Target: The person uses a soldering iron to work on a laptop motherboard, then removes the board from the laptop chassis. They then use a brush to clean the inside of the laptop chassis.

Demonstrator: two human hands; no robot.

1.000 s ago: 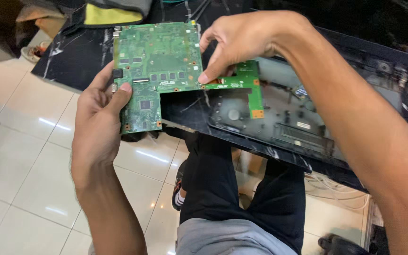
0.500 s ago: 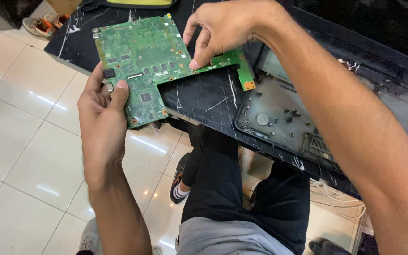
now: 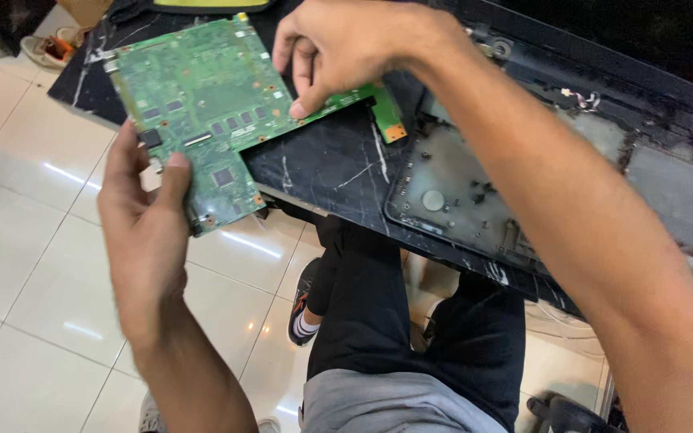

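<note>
Green circuit board held in the air over the table edge, one hand at each end.

My left hand grips the lower left corner of the circuit board, thumb pressed on its face and fingers curled behind; my right hand pinches the narrow right-hand strip between thumb and fingertips. The board hangs tilted above the black marble table, partly out over the white tile floor, just left of the opened laptop shell. I judge the thin strip the weak point: if my hands twist against each other it could flex or crack. A loose pinch could drop the board onto the tiles, and my thumb bearing on the chips could harm them.
</note>
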